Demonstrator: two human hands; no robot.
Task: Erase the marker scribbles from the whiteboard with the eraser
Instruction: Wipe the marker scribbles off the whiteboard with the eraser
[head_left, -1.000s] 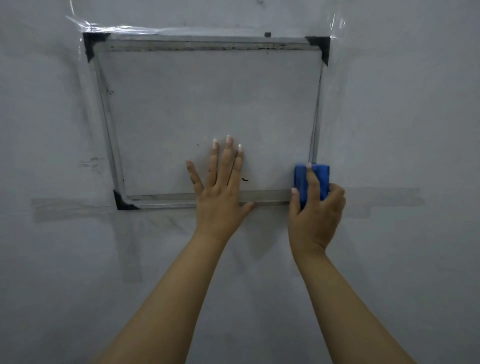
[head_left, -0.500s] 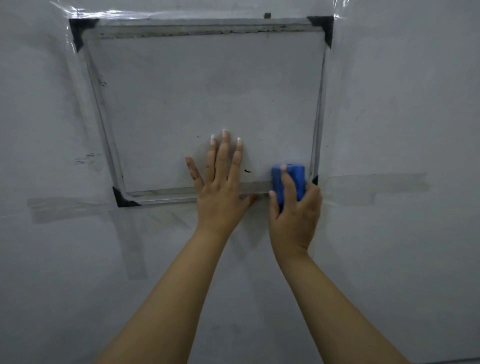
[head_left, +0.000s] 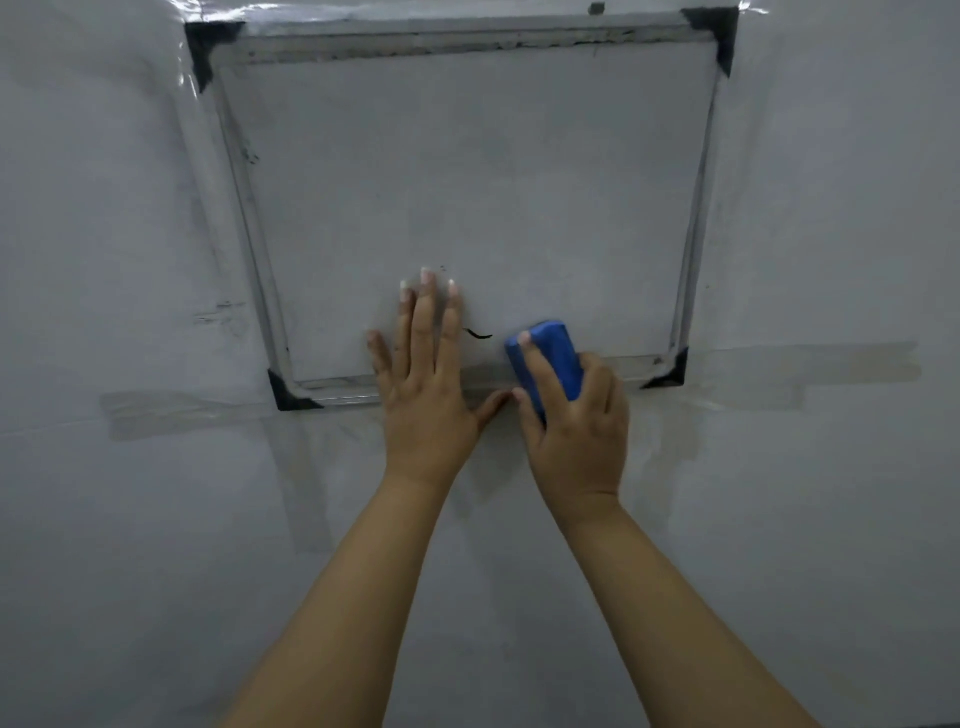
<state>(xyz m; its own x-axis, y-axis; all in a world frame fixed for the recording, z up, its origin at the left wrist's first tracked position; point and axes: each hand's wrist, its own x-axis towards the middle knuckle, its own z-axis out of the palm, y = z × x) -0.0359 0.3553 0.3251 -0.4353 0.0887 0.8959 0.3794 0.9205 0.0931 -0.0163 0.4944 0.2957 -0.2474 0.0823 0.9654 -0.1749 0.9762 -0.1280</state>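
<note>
The last wipe is in hand: the right hand (head_left: 576, 415) clasps the blue eraser (head_left: 548, 358) at the whiteboard (head_left: 467, 182)'s lower edge, just right of one short black mark (head_left: 479, 334), while the left hand (head_left: 426, 384) lies flat and spread, holding nothing. The next move probably needs a short leftward pass over that mark. The eraser's long axis runs up the board, tilted slightly left.

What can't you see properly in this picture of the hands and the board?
- Board surface beneath the left hand: covered in the head view, so any marks there are hidden.
- Underside of the blue eraser: faces the whiteboard, and the right hand covers its lower end.
- Tiny specks near the left fingertips: too small to identify.
- Only a short black marker stroke shows clearly.
</note>
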